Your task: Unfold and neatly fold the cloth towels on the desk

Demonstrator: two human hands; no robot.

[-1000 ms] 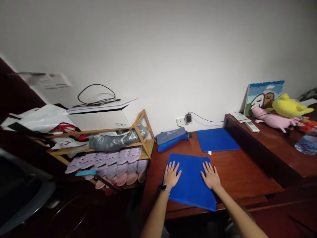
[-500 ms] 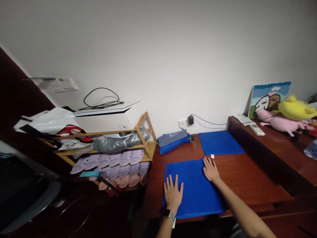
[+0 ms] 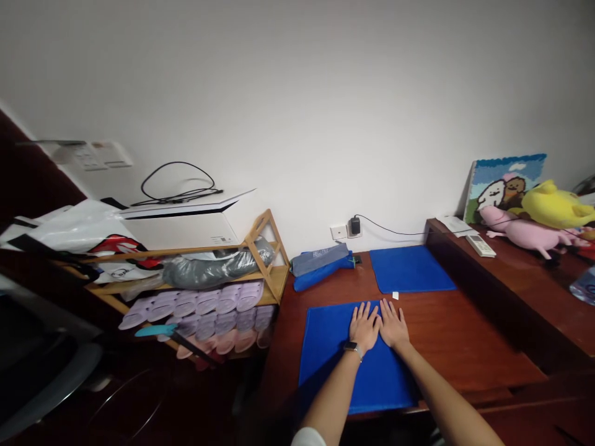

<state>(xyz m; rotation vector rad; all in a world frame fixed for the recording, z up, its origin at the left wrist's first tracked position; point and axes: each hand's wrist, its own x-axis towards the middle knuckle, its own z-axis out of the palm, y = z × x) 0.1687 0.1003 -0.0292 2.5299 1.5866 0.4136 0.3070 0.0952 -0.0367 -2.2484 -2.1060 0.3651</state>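
A folded blue cloth (image 3: 325, 347) lies flat on the near part of the dark red wooden desk (image 3: 446, 334). My left hand (image 3: 365, 326) rests on its far edge with fingers stretched out flat, a watch on the wrist. Right beside it, my right hand (image 3: 393, 323) also lies flat and open on the cloth's far right corner. The two hands touch side by side. A second folded blue cloth (image 3: 411, 268) lies further back near the wall.
A blue and grey pouch (image 3: 320, 263) sits by the wall socket and charger (image 3: 354, 224). A raised desk shelf (image 3: 520, 272) on the right holds plush toys, a remote and a picture. A wooden shoe rack (image 3: 218, 291) with slippers stands left of the desk.
My left hand has slid from the cloth's near left up to its far edge beside my right hand. The right hand has barely moved.
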